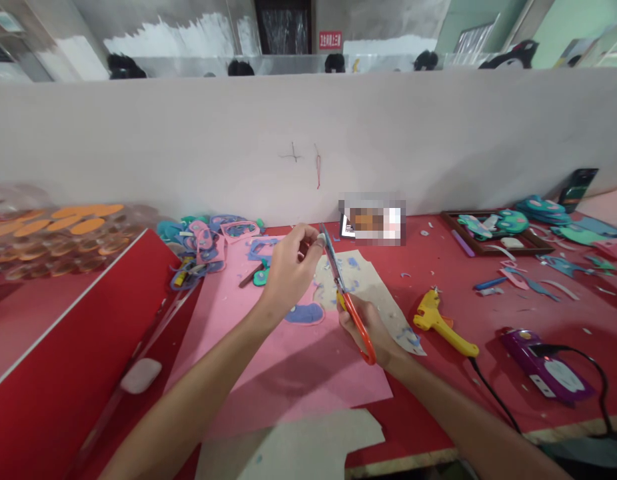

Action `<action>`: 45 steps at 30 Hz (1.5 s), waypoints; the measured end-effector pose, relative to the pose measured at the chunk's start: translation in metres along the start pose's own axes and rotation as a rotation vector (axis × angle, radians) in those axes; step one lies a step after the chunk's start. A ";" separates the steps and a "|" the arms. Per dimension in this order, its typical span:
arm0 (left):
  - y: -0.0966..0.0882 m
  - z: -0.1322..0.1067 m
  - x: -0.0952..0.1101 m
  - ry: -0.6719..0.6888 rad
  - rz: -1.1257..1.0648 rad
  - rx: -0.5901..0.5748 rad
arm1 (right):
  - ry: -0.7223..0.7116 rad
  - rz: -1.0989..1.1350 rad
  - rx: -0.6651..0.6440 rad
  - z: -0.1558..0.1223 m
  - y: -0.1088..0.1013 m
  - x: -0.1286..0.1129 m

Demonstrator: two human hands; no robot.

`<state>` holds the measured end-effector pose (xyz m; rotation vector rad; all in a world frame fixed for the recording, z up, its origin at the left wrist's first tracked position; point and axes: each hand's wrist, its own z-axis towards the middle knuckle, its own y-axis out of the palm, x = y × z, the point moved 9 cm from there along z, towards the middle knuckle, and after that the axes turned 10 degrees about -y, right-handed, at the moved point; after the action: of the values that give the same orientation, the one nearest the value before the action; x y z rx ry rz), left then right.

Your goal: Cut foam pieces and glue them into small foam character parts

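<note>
My right hand (371,327) grips a pair of scissors (357,323) with orange handles, the blades pointing up and away. My left hand (294,260) is closed in a pinch beside the blade tips. A small whitish piece (321,237) shows at its fingertips, too small to name. Below the hands, a blue felt shape with a pink edge (304,313) lies on a pink sheet (248,373). A cream sheet (376,293) with blue marks is partly under my right hand. Left of my left hand lies a small green piece (261,276).
On the red table are a yellow glue gun (441,323) with a cord and a purple device (546,367) at right. Behind them sits a brown tray (483,250) of felt pieces. Felt cutouts (208,243) pile up at left, beside a red board (83,340). A white partition (188,147) stands behind.
</note>
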<state>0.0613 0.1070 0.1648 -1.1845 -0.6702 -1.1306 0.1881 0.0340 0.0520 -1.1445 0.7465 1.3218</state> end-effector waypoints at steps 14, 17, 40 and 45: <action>0.000 0.002 -0.004 -0.011 -0.013 0.000 | 0.012 -0.038 0.005 0.000 -0.002 0.004; -0.001 0.002 -0.004 -0.007 -0.011 0.003 | 0.014 -0.041 0.005 0.000 -0.003 0.006; -0.005 0.003 -0.008 -0.062 -0.054 0.027 | 0.027 -0.038 -0.004 -0.001 -0.002 0.005; -0.006 0.003 -0.008 -0.067 -0.123 0.034 | 0.026 -0.053 -0.002 -0.002 -0.002 0.004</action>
<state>0.0530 0.1129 0.1606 -1.1687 -0.8199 -1.1812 0.1910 0.0339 0.0479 -1.1775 0.7290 1.2655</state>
